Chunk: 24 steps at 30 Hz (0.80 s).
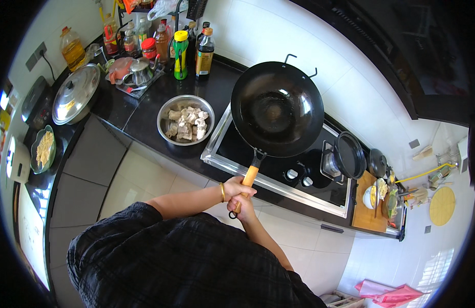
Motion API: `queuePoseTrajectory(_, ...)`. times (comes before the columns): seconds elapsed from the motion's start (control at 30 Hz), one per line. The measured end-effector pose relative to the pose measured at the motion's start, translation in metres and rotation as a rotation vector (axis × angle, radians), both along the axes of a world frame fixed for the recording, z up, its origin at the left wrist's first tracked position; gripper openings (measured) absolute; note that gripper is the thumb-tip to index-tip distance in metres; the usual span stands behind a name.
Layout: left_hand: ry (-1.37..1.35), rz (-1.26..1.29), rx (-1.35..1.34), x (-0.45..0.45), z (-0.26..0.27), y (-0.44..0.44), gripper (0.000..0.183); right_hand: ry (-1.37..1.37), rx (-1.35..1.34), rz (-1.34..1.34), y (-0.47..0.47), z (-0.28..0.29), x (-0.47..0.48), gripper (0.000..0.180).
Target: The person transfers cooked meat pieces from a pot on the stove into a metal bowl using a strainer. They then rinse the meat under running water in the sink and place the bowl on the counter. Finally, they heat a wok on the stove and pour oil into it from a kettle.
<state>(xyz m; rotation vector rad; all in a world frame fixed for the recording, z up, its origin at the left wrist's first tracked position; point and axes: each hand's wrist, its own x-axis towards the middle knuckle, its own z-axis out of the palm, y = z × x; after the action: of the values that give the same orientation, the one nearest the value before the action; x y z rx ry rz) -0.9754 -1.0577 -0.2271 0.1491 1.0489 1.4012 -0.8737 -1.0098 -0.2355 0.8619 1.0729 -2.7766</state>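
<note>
Both hands grip the wooden handle [250,176] of a large black wok [277,111]. My left hand [235,187], below a gold bracelet [222,192], wraps the handle nearer the pan. Just behind it my right hand [243,206] holds the handle's end, where a metal hanging ring sticks out. The wok is over the left side of a black glass gas stove [237,142] and hides the burner there; whether it rests on it I cannot tell. Its dark inside looks shiny. Left of the stove, pale chunks of meat [189,123] lie in a stainless steel bowl [160,127].
A black pan [349,154] sits on the right burner. Beyond are a wooden cutting board [362,192] and a bowl [370,198] with chopsticks. Sauce bottles [205,54], a steel pot [139,73] and a lidded pan [77,94] line the left counter. A range hood [376,38] overhangs the right.
</note>
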Motion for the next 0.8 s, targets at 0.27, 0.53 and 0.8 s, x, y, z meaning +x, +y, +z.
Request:
queuePoseTrajectory(0.27,0.078,0.028,-0.078,0.002,0.008,0.002,0.037,0.05,-0.104,-0.018,0.001,-0.002,0.002,0.017)
queuePoseTrajectory(0.53,0.057,0.075,-0.066,0.006,0.008,0.004,0.034,0.05,-0.094,0.018,0.005,-0.001,0.004,0.016)
queuePoseTrajectory(0.8,0.007,0.037,-0.037,0.004,0.011,0.007,0.032,0.012,-0.121,0.003,0.008,0.006,0.003,0.015)
